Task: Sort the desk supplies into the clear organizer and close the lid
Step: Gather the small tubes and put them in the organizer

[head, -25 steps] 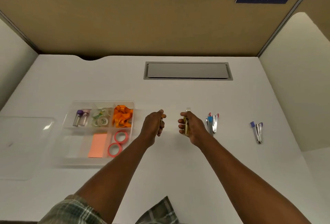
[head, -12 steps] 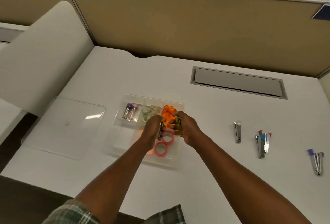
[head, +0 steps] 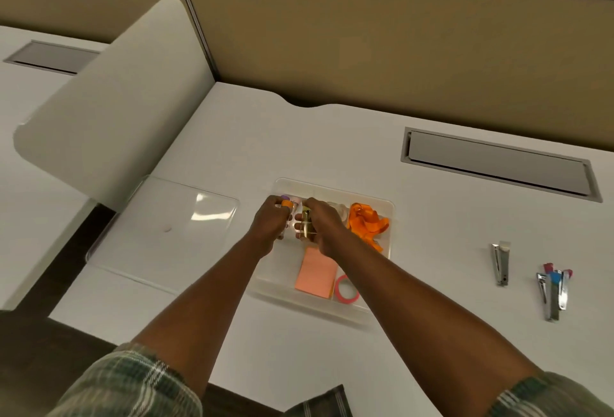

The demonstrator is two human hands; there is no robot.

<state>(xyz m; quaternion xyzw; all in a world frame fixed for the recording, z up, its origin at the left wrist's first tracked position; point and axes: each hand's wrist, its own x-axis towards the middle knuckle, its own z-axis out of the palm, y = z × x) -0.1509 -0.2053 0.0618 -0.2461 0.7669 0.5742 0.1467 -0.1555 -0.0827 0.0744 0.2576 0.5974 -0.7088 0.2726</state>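
both hands are over the back-left compartment of the clear organizer [head: 382,308] right now. the left hand [head: 270,222] is curled around a small vial with an orange cap [head: 286,204], and the right hand [head: 324,227] is pinched on a small yellowish bottle [head: 305,229], both held just above or barely inside that pocket. can't tell if either one is touching the bottom yet, since the fingers cover most of it.

the risk here is crowding. a purple cap [head: 284,197] peeks out behind the left hand, so there's already stuff in that compartment, and dropping two more in at once could leave one leaning on the divider or sticking up over the rim. if that happens the lid [head: 172,227], lying flat on the desk just left of the organizer, probably won't seat later. round vials also roll, so letting go from any height could send one into the tape pocket next door.

other thing: the orange ribbon [head: 367,224] looks bunched pretty high in the back-right compartment, so it could fight the lid too. and the loose staple removers [head: 553,290] and nail clipper [head: 500,262] sit well off to the right, not sorted yet. the pink sticky notes [head: 315,273] and the pink tape roll [head: 345,290] sit flat in front, so no worries there.
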